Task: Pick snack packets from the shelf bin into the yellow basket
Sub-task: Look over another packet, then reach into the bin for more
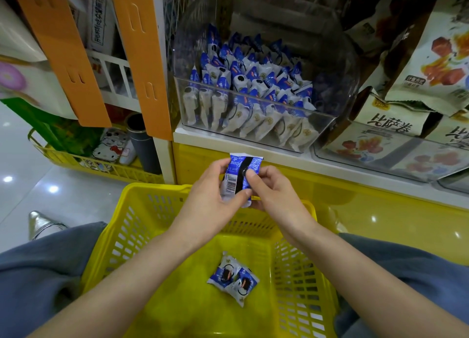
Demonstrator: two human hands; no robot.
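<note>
1. Near left first: the yellow basket [142,193] sits between the person's knees, mouth wide open and directly under the action. Nothing blocks a drop.
2. Left hand [210,190]: its grip is closed round the left edge of the packet, thumb across the lower front, fingers behind. It looks secure, and I'd judge this hand could carry the packet alone.
3. Centre: the snack packet [239,175], blue and white with its barcode side to the camera, is held upright above the basket's far rim, below and in front of the bin. Under it, two packets [232,278] lie touching on the basket floor. The tidy way, to my eye, is to bring it nearer, over the middle of the basket, then lower it and let go. Released at the rim, it could tip outside.
4. Right hand [275,198]: its grip is pinched on the packet's right edge, thumb on the front beside the dark seam. Better to free this one first, so it can head back for another.
5. Far right: the clear shelf bin [340,71] is well stocked, with packets standing in rows. Those against its low front wall look the easiest to lift, one at a time.
</note>
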